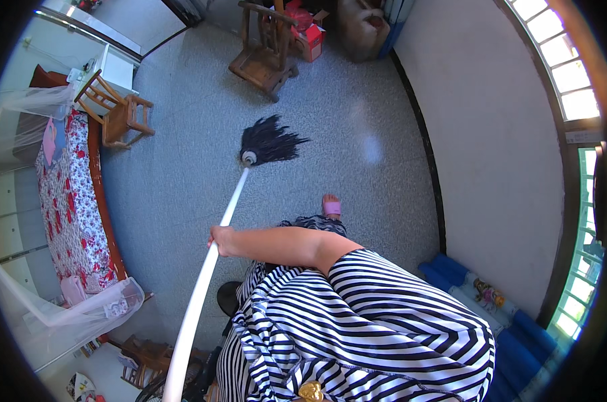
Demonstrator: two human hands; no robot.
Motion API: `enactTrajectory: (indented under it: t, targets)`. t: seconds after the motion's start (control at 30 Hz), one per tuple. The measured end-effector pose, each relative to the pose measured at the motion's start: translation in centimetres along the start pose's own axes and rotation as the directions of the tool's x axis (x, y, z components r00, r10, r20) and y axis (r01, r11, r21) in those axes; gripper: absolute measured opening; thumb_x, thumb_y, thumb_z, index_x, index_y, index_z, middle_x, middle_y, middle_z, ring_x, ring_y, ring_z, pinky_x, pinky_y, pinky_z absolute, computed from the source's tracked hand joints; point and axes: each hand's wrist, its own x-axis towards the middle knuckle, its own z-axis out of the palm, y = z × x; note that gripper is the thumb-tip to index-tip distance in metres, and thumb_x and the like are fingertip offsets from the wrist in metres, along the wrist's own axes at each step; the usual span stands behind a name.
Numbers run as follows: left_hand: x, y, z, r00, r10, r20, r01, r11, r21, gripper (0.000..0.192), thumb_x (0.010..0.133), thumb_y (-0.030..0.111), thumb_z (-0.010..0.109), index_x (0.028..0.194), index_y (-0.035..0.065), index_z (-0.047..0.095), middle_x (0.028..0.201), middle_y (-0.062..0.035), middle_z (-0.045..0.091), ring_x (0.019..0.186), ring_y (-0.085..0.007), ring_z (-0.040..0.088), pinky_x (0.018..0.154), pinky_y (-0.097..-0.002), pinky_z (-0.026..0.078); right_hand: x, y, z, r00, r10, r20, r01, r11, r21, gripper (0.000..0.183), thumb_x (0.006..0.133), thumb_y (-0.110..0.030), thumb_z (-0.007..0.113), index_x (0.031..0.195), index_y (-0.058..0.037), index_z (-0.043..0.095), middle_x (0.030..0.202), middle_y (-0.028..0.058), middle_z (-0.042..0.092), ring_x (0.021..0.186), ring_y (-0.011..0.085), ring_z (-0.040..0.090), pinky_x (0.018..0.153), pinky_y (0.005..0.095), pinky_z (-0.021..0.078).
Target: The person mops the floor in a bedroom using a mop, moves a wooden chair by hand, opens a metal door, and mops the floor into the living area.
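My right hand (222, 241) grips the white handle (195, 311) of a mop, with the arm reaching across my front from a black-and-white striped sleeve. From the hand the handle runs up to a pale round socket (249, 158). Dark mop strands (272, 140) lie fanned out on the speckled grey floor (182, 176), spread to the right of the socket. The other end of the handle leaves the picture at the bottom. My left hand is out of view. One foot in a pink slipper (332, 207) shows below the mop head.
A wooden chair (263, 65) stands beyond the mop, beside a red box (312, 42). Another wooden chair (120, 118) is near the bed (72, 201) with flowered bedding on the left. A pale wall (489, 125) bounds the right; blue rolled material (519, 346) lies by it.
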Motion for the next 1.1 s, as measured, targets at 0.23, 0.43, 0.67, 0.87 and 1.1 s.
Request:
enactTrajectory:
  t: [0.23,0.43,0.67,0.87,1.1]
  targets:
    - [0.8,-2.0,-1.0,0.999,0.033,-0.03,-0.037,0.993,-0.109,0.022,0.062,0.016,0.049,0.045,0.0124,0.037,0.038,0.0012,0.042,0.033,-0.0091,0.041,0.04,-0.0246,0.03,-3.0,0.9,-1.1,0.998,0.044,0.035,-0.047,0.993,0.104,0.013,0.072,0.0,0.041,0.083,0.0038,0.036,0.051,0.0069,0.038,0.039,0.015,0.04,0.034,0.0285,0.0409]
    - [1.9,-3.7,0.2,0.996,0.061,-0.061,-0.073,0.975,-0.21,0.022,0.063,0.018,0.051,0.045,0.0137,0.038,0.038,0.0029,0.042,0.033,-0.0072,0.04,0.042,-0.023,0.029,-3.3,-5.1,-5.8,0.997,-0.078,-0.003,0.077,0.983,0.165,0.015,0.073,-0.003,0.041,0.085,0.0046,0.036,0.054,0.0088,0.04,0.04,0.0173,0.042,0.036,0.0304,0.0424]
    - [2.4,-5.6,1.4,0.99,0.098,-0.102,-0.126,0.938,-0.323,0.024,0.064,0.02,0.052,0.045,0.0152,0.038,0.038,0.0049,0.042,0.033,-0.005,0.039,0.043,-0.0212,0.028,-4.8,-11.8,-14.2,0.976,-0.194,-0.095,0.215,0.922,0.321,0.009,0.074,-0.006,0.043,0.077,0.002,0.039,0.054,0.0067,0.041,0.041,0.0168,0.043,0.039,0.03,0.045]
    - [4.8,-9.1,5.9,0.992,0.059,0.109,-0.002,0.887,-0.462,0.017,0.066,0.017,0.056,0.052,0.0121,0.048,0.049,0.0018,0.054,0.041,-0.008,0.051,0.047,-0.0175,0.036,-5.0,-16.9,-22.3,0.94,-0.291,-0.176,0.34,0.827,0.449,0.009,0.074,-0.005,0.042,0.07,-0.0024,0.034,0.053,0.0051,0.035,0.043,0.0163,0.039,0.041,0.028,0.0411]
    - [5.8,-14.5,14.4,0.969,-0.099,0.226,0.211,0.808,-0.55,0.016,0.066,0.01,0.052,0.051,0.0101,0.047,0.048,-0.0019,0.053,0.044,-0.012,0.053,0.047,-0.0222,0.04,-3.2,-22.0,-33.9,0.871,-0.355,-0.339,0.489,0.688,0.537,0.009,0.074,-0.007,0.042,0.072,-0.0036,0.034,0.052,0.0033,0.035,0.042,0.0137,0.039,0.038,0.0233,0.0397]
